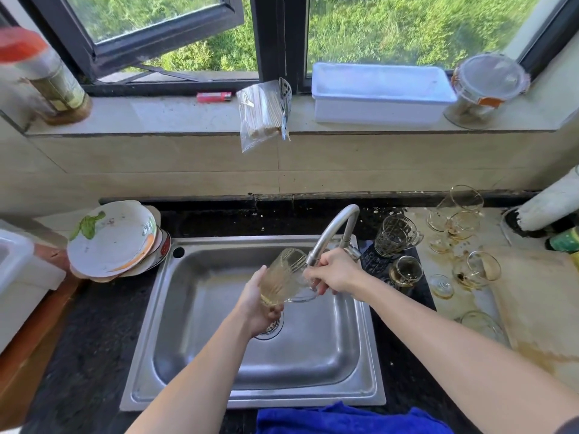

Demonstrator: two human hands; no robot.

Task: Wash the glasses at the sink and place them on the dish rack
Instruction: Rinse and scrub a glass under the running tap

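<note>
- The glass (283, 277) is up in the air over the middle of the sink (188, 399).
- It leans. Its open top points up toward the sink's far edge, right by the tip of the tap (327, 234). Its bottom points down toward the near edge.
- The left hand (260, 305) cups the bottom, palm up, with fingers curled round it.
- The right hand (335, 272) comes in from the right side. Its fingers curl round the glass's handle.

Lighting: bright daylight through window (407, 26), far side; sill (188, 115) sunlit. Sink (313, 355): soft sheen, left wall shaded. Optics: wide-angle, straight lines bowed towards the edges. Focus: bottle (47, 76), far left, blurred; glasses (476, 270), right, possibly slightly soft.
</note>
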